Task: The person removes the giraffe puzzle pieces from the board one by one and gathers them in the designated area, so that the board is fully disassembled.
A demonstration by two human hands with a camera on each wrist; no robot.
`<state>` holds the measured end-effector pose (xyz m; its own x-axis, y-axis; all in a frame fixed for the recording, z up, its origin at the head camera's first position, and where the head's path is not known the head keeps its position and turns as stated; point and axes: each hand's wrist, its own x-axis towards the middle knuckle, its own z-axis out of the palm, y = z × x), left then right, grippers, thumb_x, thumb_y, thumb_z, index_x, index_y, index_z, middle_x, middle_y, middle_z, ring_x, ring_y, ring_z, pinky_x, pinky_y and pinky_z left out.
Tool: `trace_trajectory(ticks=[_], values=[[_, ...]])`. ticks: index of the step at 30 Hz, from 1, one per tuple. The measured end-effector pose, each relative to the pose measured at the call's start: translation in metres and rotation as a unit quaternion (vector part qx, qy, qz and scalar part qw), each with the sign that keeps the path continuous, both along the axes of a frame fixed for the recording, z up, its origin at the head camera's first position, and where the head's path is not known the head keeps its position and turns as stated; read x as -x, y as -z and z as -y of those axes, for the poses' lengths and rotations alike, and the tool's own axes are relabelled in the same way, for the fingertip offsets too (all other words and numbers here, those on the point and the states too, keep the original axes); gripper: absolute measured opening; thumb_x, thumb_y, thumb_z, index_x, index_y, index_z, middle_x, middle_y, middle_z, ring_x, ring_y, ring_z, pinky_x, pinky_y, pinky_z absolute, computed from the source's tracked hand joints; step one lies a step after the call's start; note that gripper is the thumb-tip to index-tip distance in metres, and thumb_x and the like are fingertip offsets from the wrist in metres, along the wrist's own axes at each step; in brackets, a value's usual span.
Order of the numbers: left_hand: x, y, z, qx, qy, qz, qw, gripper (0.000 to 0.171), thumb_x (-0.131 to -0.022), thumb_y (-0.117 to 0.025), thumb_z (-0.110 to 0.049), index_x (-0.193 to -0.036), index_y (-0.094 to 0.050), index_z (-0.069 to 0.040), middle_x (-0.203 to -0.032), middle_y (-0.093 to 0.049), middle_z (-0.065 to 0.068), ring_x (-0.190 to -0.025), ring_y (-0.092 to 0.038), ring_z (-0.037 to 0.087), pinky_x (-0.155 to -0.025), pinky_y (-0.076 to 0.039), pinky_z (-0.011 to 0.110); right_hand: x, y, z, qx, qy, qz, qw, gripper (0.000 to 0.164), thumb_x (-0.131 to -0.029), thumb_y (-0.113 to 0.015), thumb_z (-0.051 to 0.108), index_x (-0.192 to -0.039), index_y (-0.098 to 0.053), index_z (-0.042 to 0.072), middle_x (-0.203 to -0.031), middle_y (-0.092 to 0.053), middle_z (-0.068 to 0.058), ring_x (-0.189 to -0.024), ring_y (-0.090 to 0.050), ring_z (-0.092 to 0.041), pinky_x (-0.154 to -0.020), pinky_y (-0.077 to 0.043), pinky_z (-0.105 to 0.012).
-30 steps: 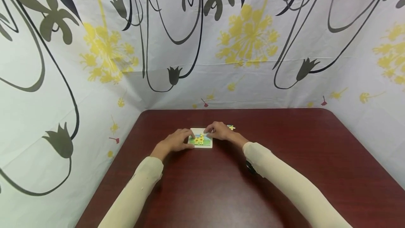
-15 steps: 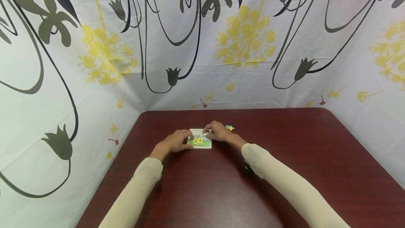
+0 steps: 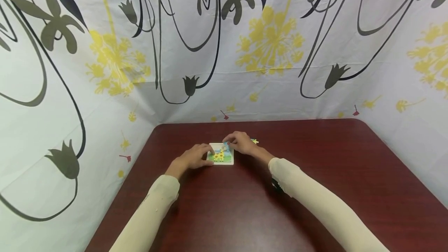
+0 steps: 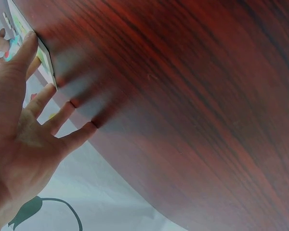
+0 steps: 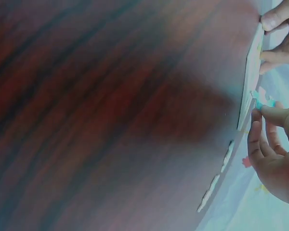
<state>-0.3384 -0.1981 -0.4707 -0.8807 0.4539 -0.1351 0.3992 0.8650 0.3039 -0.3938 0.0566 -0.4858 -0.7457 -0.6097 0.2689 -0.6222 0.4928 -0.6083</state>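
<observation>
A small puzzle board [image 3: 224,163] with a white rim and a yellow spotted giraffe picture lies on the table. My left hand [image 3: 193,155] rests at its left side, thumb by the near edge; in the left wrist view the other fingers [image 4: 58,118] spread out, tips down on the table. Over the board's upper right part, my right hand [image 3: 241,143] pinches a blue puzzle piece [image 3: 226,146] between thumb and fingers. The right wrist view shows this puzzle piece [image 5: 258,102] tilted, close over the board.
Loose puzzle pieces [image 3: 255,141] lie just beyond and right of my right hand, partly hidden by it. The dark red wooden table [image 3: 224,205] runs back to a white patterned cloth [image 3: 224,61] at the far edge and sides.
The piece in my right hand has turned from a pale look to show its blue face, and that hand has risen slightly. My left hand stays on the board. The head view shifts a little.
</observation>
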Motion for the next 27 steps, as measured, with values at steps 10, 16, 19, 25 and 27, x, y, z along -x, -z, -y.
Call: trace_trajectory(ticks=[10, 16, 19, 25, 27], values=[[0.0, 0.001, 0.001, -0.006, 0.009, -0.007, 0.9999, 0.037, -0.099, -0.072, -0.042, -0.13, -0.062, -0.023, -0.156, -0.047, 0.007, -0.143, -0.041, 0.036, -0.107, -0.04, 0.064, 0.006, -0.016, -0.023, -0.014, 0.036, 0.01, 0.999, 0.024, -0.099, -0.068, 0.001, -0.122, -0.075, 0.005, -0.126, -0.069, -0.016, -0.101, -0.074, -0.033, -0.079, -0.06, -0.036], [-0.003, -0.001, 0.0, -0.01, 0.007, -0.016, 0.9998, 0.036, -0.098, -0.073, -0.04, -0.128, -0.064, -0.023, -0.155, -0.048, 0.006, -0.143, -0.042, 0.034, -0.107, -0.041, 0.062, 0.009, -0.028, -0.043, -0.025, 0.053, -0.011, 0.998, 0.024, -0.097, -0.07, -0.001, -0.12, -0.076, 0.003, -0.121, -0.073, -0.018, -0.096, -0.076, -0.032, -0.074, -0.061, -0.037], [-0.003, -0.001, 0.0, -0.011, 0.005, -0.018, 0.9998, 0.036, -0.097, -0.075, -0.04, -0.127, -0.064, -0.023, -0.154, -0.049, 0.006, -0.143, -0.043, 0.034, -0.106, -0.041, 0.062, 0.009, -0.033, -0.054, -0.032, 0.065, -0.016, 0.997, 0.023, -0.097, -0.071, 0.0, -0.119, -0.076, 0.003, -0.12, -0.073, -0.017, -0.097, -0.076, -0.033, -0.076, -0.061, -0.039], [-0.002, 0.003, 0.0, -0.005, 0.0, -0.018, 0.9998, 0.038, -0.097, -0.074, -0.042, -0.128, -0.064, -0.024, -0.155, -0.049, 0.006, -0.143, -0.042, 0.033, -0.107, -0.04, 0.061, 0.013, -0.034, -0.079, -0.049, 0.087, -0.016, 0.995, 0.022, -0.098, -0.07, 0.003, -0.119, -0.076, 0.003, -0.118, -0.074, -0.017, -0.099, -0.075, -0.034, -0.081, -0.06, -0.043], [-0.002, 0.003, 0.0, -0.01, 0.0, -0.019, 0.9998, 0.037, -0.097, -0.075, -0.041, -0.127, -0.064, -0.024, -0.154, -0.049, 0.006, -0.143, -0.042, 0.033, -0.107, -0.04, 0.062, 0.013, -0.034, -0.088, -0.055, 0.097, -0.013, 0.994, 0.021, -0.098, -0.071, 0.004, -0.118, -0.076, 0.003, -0.116, -0.075, -0.016, -0.099, -0.075, -0.033, -0.08, -0.06, -0.043]])
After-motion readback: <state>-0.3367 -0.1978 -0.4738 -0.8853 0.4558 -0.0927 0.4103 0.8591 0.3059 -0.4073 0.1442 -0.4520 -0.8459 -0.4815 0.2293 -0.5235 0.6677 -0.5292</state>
